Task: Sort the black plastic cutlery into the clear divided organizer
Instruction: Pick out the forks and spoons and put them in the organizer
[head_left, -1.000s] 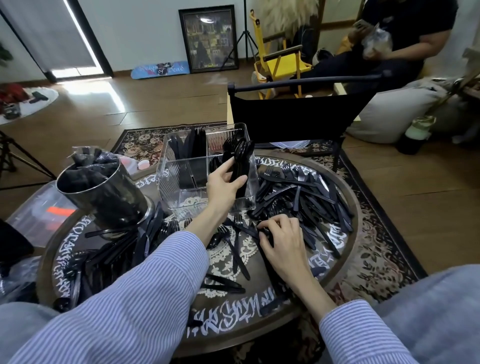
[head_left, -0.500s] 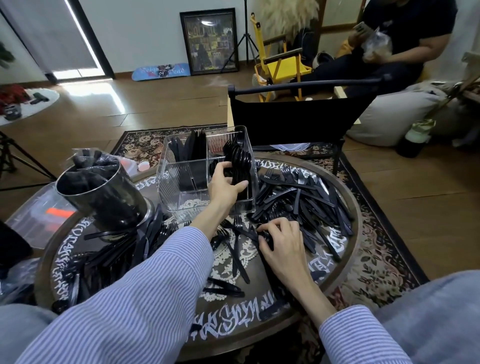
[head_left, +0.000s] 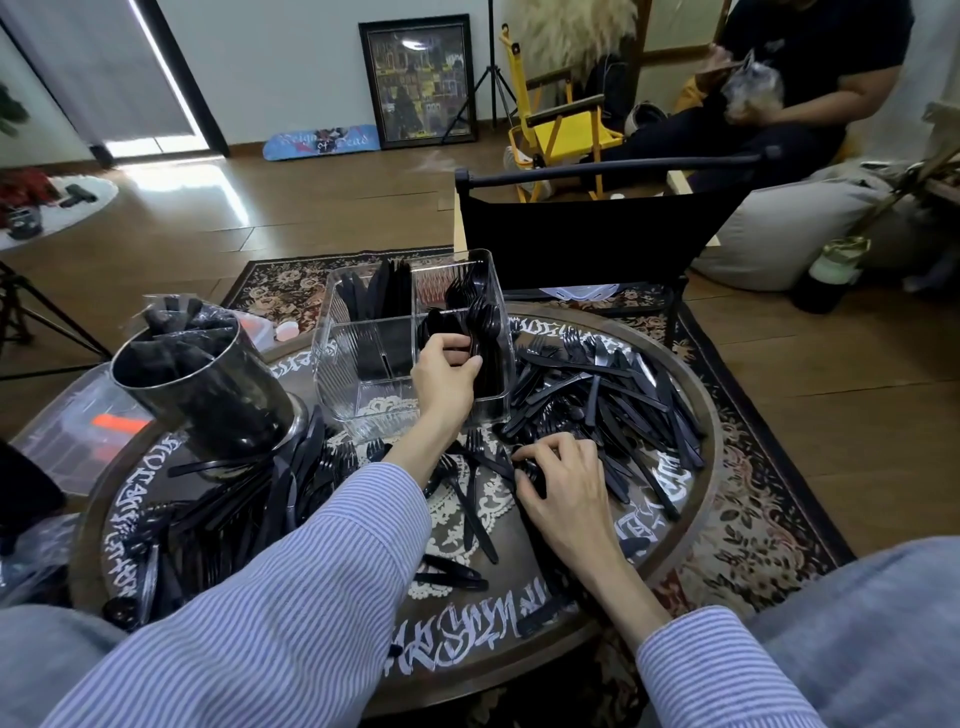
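At the left of the frame a dark metal cup (head_left: 208, 395) stuffed with black items stands tilted on the round table (head_left: 691, 551), with loose black cutlery (head_left: 280, 493) fanned below it. In the centre the clear divided organizer (head_left: 363, 374) holds knives in its far left compartment, and the left hand (head_left: 444, 371) grips a bunch of spoons (head_left: 485, 332) standing in its right compartment. Lower right of centre, the right hand (head_left: 563, 486) curls its fingers around a black piece at the near edge of the big cutlery pile (head_left: 613, 400).

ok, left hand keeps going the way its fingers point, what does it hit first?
Probably the bunch of spoons standing in the clear organizer's front right compartment. The left hand is already at them, fingers curled there; actual contact is hard to judge from this one view.
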